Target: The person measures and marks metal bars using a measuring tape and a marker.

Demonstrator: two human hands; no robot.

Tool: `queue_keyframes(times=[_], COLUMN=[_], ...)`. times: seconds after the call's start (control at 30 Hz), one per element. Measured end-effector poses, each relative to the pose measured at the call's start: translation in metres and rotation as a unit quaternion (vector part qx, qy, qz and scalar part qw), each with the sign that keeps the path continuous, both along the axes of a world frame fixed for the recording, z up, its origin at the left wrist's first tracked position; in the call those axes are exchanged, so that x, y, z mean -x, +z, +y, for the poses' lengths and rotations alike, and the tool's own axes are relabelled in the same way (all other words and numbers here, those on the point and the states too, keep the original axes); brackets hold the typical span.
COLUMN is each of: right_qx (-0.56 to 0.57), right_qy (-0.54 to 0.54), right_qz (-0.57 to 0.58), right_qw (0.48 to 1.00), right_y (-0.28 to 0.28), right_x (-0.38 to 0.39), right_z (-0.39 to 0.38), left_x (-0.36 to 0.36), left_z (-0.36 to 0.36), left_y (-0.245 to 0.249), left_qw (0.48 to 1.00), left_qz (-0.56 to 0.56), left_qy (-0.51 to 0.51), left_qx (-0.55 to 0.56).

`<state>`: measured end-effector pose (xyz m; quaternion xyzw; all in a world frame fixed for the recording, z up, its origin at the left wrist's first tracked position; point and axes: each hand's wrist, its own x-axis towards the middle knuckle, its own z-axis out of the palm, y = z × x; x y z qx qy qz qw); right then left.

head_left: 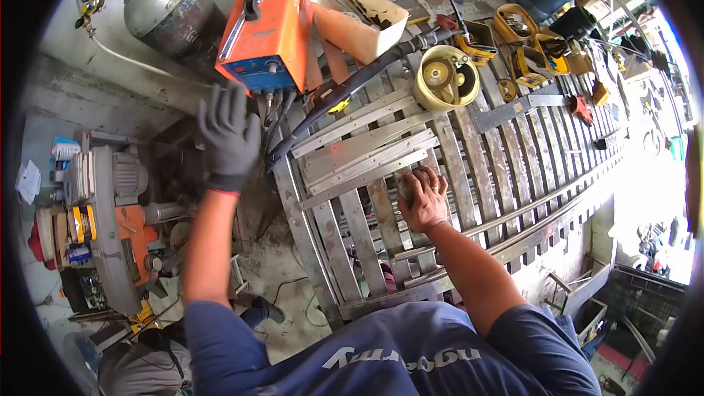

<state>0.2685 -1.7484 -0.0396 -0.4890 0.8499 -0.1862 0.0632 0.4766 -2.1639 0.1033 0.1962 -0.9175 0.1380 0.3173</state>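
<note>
My left hand (229,136), in a dark grey glove, is raised in front of the orange welding machine (268,18). Its fingers are stretched out and nothing is in them; it is slightly blurred. Bare, my right hand (424,202) is lowered over the slatted metal table (477,154). Its fingers curl round a small dark thing (405,187) whose kind I cannot make out. Just beyond that hand, several flat metal bars (367,161) lie side by side across the slats.
A yellow bucket (446,79) with discs stands farther back. Beside it are yellow cut-open containers (515,23) and a large metal square (521,105). A dark cable (345,92) crosses the table. A gas cylinder (165,11) stands back left; a motorised machine (117,205) is at left.
</note>
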Motion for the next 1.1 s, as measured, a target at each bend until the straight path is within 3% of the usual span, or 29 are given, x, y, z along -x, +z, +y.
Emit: queue_keyframes(times=[0.17,0.33,0.43,0.57,0.6,0.7,0.77,0.9,0.93,1.03,1.07,1.1], right_qx=[-0.009,-0.02,-0.028,-0.035,-0.028,-0.005,0.012,0.01,-0.014,-0.025,-0.019,-0.021], right_qy=[-0.004,-0.003,0.001,-0.002,0.007,0.026,0.035,0.056,0.049,0.032,0.025,0.023], right_qz=[-0.008,0.017,0.032,0.065,0.077,0.12,0.144,0.174,0.16,0.149,0.149,0.157], right_qw=[1.0,1.0,0.999,0.997,0.997,0.992,0.989,0.983,0.986,0.988,0.988,0.987], right_y=[-0.002,-0.006,-0.005,-0.018,-0.016,-0.031,-0.038,-0.049,-0.046,-0.048,-0.051,-0.052], right_x=[0.002,0.001,0.0,-0.003,-0.005,-0.003,-0.003,0.004,0.003,0.005,0.007,0.009], right_z=[0.0,0.0,-0.003,-0.005,-0.004,-0.001,-0.001,0.003,0.004,0.002,0.003,0.003], left_x=[-0.037,-0.113,-0.163,-0.186,-0.2,-0.215,-0.222,-0.234,-0.245,-0.279,-0.293,-0.306], left_z=[0.114,0.22,0.272,0.336,0.351,0.388,0.413,0.454,0.464,0.508,0.517,0.544], left_y=[-0.097,-0.163,-0.203,-0.177,-0.184,-0.183,-0.176,-0.161,-0.152,-0.155,-0.137,-0.15], left_qw=[0.97,0.919,0.889,0.838,0.922,0.787,0.836,0.774,0.749,0.771,0.711,0.719], left_qz=[0.044,0.003,0.035,0.015,-0.052,-0.013,-0.007,0.119,0.124,0.05,0.082,0.09], left_qy=[0.101,0.231,0.27,0.326,0.265,0.258,0.272,0.379,0.364,0.379,0.392,0.415], left_qx=[-0.215,-0.319,-0.367,-0.438,-0.279,-0.56,-0.475,-0.493,-0.54,-0.509,-0.579,-0.55])
